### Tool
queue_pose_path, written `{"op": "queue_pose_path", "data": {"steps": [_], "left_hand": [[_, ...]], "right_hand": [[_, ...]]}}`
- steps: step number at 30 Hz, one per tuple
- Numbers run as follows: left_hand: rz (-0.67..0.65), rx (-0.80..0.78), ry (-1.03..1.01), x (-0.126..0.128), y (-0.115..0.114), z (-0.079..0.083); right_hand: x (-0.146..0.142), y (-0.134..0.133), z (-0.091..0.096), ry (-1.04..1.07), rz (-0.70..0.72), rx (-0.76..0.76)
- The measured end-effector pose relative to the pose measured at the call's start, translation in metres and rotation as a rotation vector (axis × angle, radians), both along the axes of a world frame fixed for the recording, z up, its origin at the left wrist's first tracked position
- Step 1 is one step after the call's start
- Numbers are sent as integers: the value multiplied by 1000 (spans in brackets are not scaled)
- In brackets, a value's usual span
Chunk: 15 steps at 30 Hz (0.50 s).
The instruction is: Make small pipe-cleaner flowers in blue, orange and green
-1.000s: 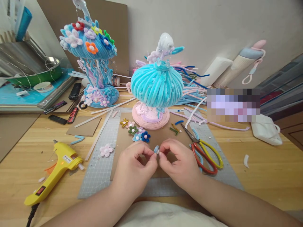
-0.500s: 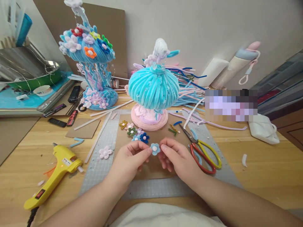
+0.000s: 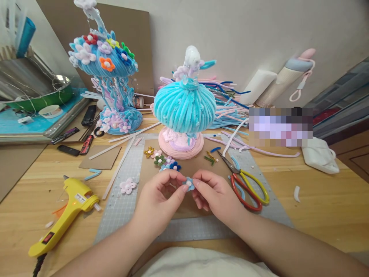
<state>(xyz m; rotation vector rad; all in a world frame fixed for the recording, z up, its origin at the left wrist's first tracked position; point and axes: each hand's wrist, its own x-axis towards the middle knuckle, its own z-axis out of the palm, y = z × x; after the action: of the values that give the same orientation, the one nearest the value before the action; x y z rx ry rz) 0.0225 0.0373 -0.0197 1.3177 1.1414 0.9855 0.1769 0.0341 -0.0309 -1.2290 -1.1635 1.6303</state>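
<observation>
Between both hands is a small light-blue pipe cleaner flower [image 3: 188,183] with a whitish centre. My left hand [image 3: 163,198] pinches its left side between thumb and forefinger. The fingertips of my right hand [image 3: 215,194] close on its right side. Just beyond lie several small flowers, among them a dark blue flower [image 3: 175,166], a green flower [image 3: 159,161] and a gold flower [image 3: 149,152]. A pale lilac flower [image 3: 127,186] rests on the cutting mat to the left. Behind them stands a turquoise pipe cleaner dome [image 3: 184,105] on a round pink base [image 3: 165,150].
A yellow glue gun [image 3: 73,204] lies at left. Scissors [image 3: 250,188] with red and yellow handles lie right of my right hand. A blue flower-covered model [image 3: 109,65] stands at back left, a bundle of pipe cleaners [image 3: 230,115] behind the dome. Cardboard [image 3: 207,161] covers part of the cutting mat [image 3: 115,219].
Both hands have drawn closer around the flower, and the fingertips now cover more of its petals. The flower looks tilted compared with before. The view has shifted slightly.
</observation>
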Motion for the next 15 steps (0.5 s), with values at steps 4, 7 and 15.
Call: {"op": "queue_pose_path", "data": {"steps": [4, 7, 15], "left_hand": [[4, 67, 73, -1, -1, -3], [-5, 41, 85, -3, 0, -2], [24, 226, 197, -4, 1, -1]], "right_hand": [[-1, 1, 0, 245, -7, -120], [-1, 4, 0, 445, 20, -205], [1, 6, -2, 630, 78, -280]]}}
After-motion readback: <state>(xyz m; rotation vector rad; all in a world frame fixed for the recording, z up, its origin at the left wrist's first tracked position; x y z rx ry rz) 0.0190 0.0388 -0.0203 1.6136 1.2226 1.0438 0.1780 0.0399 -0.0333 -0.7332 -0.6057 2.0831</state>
